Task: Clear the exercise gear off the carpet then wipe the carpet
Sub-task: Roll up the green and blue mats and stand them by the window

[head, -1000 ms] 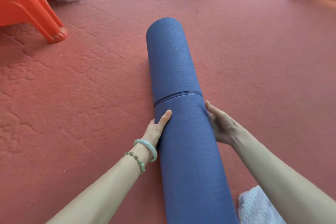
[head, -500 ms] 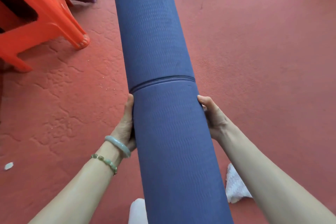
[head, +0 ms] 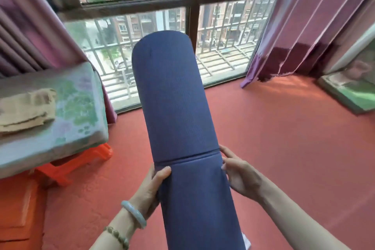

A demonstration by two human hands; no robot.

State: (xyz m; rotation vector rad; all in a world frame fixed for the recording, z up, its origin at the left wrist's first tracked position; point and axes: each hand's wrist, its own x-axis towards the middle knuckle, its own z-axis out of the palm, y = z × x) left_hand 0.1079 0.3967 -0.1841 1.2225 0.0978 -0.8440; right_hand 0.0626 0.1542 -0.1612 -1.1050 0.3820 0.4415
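We hold a rolled blue yoga mat (head: 178,119) upright above the red carpet (head: 284,148), our left hand (head: 151,186) and right hand (head: 241,174) clamped on its opposite sides just below the seam of the outer flap, fingers curled against the roll. No brand or writing shows on it. The mat blocks the middle of the barred window (head: 125,26), flanked by purple curtains (head: 316,26). At left, a folded tan cloth (head: 26,109) lies on a patterned cushion (head: 77,111) that appears to rest on an orange stool (head: 81,160). A pale bangle (head: 134,216) and a beaded bracelet (head: 116,236) circle the left wrist.
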